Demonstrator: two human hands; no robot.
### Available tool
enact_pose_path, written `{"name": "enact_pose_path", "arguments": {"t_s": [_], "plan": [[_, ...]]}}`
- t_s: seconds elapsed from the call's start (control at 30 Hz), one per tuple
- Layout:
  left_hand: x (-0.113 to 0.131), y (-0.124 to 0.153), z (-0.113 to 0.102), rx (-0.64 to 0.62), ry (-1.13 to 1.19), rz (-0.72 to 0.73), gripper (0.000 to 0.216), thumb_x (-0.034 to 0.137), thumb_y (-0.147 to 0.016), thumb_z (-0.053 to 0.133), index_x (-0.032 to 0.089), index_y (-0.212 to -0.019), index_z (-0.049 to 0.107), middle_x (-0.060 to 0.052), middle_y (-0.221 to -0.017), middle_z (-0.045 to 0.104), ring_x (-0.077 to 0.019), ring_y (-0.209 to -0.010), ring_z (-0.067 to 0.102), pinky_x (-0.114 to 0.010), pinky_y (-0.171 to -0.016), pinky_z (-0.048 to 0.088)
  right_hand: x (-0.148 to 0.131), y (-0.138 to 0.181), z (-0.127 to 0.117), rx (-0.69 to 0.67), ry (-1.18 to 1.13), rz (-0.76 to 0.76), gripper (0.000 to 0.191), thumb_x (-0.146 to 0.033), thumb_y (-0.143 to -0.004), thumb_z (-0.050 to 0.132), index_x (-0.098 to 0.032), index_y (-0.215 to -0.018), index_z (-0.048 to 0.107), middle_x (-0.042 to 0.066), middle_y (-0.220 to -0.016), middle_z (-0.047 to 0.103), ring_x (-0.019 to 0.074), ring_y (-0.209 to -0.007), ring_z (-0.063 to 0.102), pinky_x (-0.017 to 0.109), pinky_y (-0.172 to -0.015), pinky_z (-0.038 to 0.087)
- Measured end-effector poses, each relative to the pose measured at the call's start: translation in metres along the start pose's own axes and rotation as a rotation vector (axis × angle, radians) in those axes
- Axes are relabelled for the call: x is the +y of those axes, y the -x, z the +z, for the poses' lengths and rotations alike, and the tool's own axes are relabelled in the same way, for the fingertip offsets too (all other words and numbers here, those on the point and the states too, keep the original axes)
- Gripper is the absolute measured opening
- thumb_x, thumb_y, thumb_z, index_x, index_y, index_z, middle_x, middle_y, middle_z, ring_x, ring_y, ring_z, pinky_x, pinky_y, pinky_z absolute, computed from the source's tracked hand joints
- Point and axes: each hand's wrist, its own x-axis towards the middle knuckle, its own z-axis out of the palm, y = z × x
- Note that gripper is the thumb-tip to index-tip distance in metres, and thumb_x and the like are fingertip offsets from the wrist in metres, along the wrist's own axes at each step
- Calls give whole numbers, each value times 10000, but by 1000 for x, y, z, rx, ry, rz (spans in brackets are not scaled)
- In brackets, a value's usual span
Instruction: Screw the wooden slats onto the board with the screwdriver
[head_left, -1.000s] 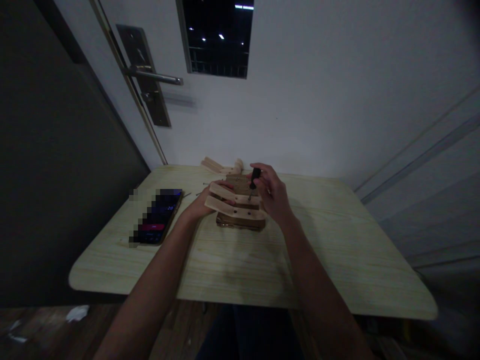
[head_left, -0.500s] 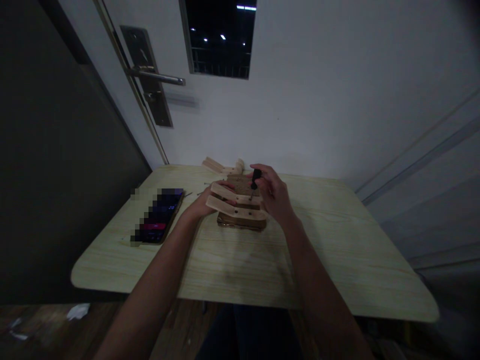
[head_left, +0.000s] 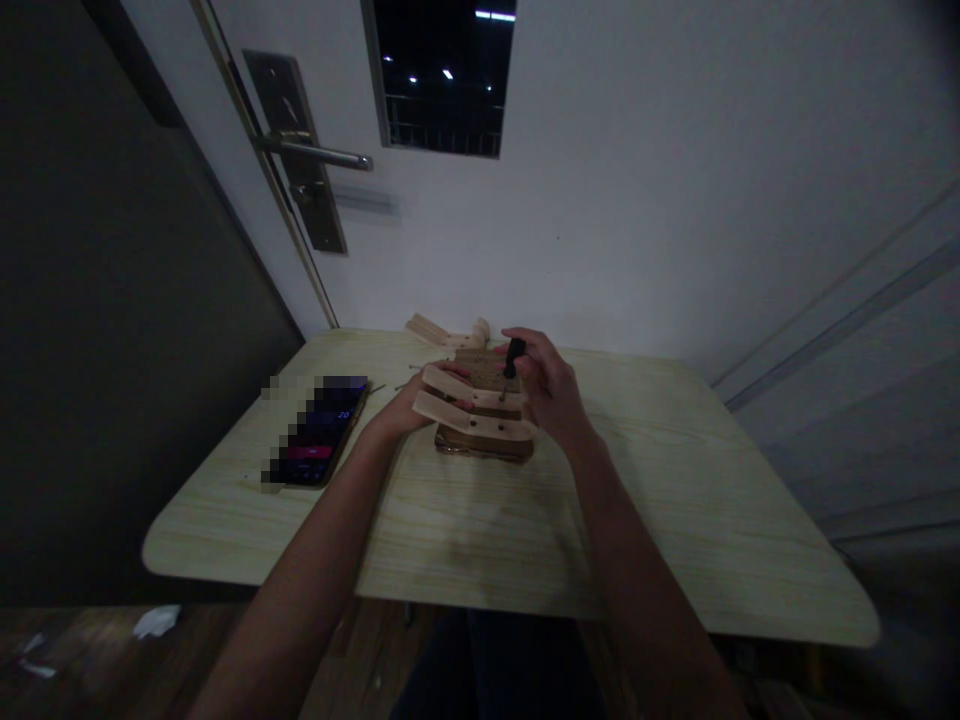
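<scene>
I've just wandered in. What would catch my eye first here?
Probably the right hand at mid-table, holding a black-handled tool, tip down, at pale wooden strips; the left hand is partly hidden behind them. Next, the phone with its lit screen, on the table's left side. Above, a dark window.

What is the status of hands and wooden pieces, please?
Right hand grips black-handled screwdriver, tip at far wooden piece. Left hand partly behind near piece, grip unclear. Phone aside, not blocking.
</scene>
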Motion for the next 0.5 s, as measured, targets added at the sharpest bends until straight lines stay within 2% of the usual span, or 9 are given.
{"name": "enact_pose_path", "arguments": {"t_s": [0.17, 0.5], "plan": [[3, 1, 1, -3, 9, -7, 537, 218, -545, 912, 150, -1014, 659, -22, -952, 734, -152, -801, 705, -270, -724, 581, 3, -1, 2, -17, -4, -18, 359, -440, -1030, 400, -277, -1316, 543, 87, -1209, 706, 191, -970, 726, 372, -902, 581], [-2, 1, -1, -2, 39, 26, 561, 264, -564, 921, 151, -1040, 646, -30, -955, 734, -160, -800, 709, -301, -730, 591, 1, -3, 4, 16, -10, -34, 333, -371, -984, 523, -272, -1284, 629, 52, -1279, 707, 174, -965, 743, 341, -898, 615]]}}
